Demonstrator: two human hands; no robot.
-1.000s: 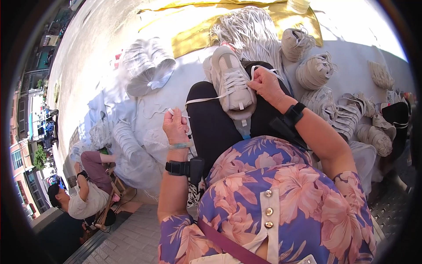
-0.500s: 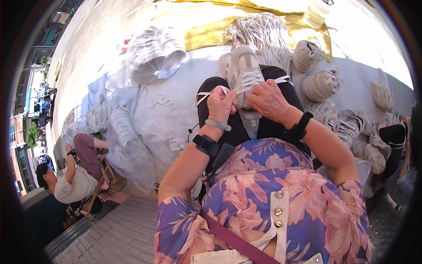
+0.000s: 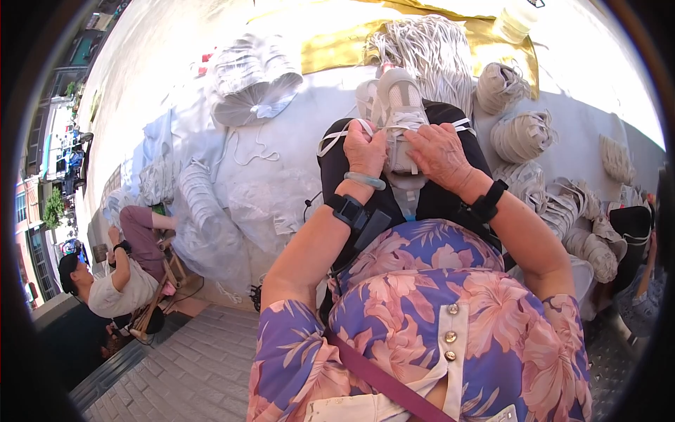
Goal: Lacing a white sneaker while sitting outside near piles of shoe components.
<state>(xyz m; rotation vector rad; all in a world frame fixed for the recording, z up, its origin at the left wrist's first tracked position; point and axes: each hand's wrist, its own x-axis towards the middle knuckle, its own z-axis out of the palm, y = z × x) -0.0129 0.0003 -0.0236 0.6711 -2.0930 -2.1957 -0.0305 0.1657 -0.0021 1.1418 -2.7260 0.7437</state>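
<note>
While the shoe point(image 3: 403, 100) lies on the lap point(image 3: 332, 171), left hand point(image 3: 365, 151) pinching a lace point(image 3: 365, 126), right hand point(image 3: 441, 155) curled against the shoe, grip unclear

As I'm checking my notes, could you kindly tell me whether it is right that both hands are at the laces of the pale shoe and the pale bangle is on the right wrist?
Not quite: the head view shows the pale bangle on the left wrist, not the right. The left hand and right hand are indeed both at the laces of the pale shoe.
</note>
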